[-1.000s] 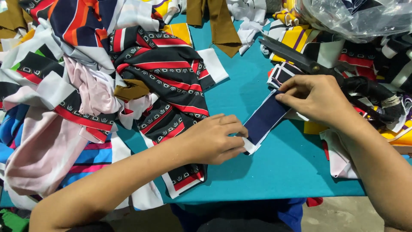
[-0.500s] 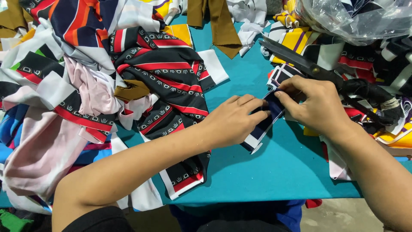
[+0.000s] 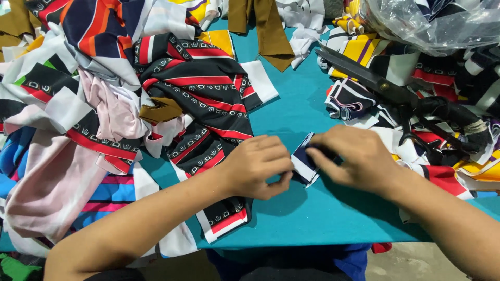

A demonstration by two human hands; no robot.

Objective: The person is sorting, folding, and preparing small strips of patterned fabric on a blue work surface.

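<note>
A small navy fabric strip with white edges [image 3: 303, 162] lies folded up short on the teal table [image 3: 312, 224], pinched between both hands. My left hand [image 3: 258, 165] grips its left end with curled fingers. My right hand [image 3: 350, 157] covers its right end, fingers pressing down on the fold. Most of the strip is hidden under the two hands.
A large heap of striped black, red, white and pink fabric scraps [image 3: 104, 114] fills the left. Big black scissors [image 3: 396, 96] lie on more scraps at the right. A clear plastic bag [image 3: 437, 23] sits at the top right. A brown strip [image 3: 263, 31] hangs at the top.
The navy strip was stretched out long between the hands; my left hand has moved up and right toward my right hand, and the strip is now folded short.
</note>
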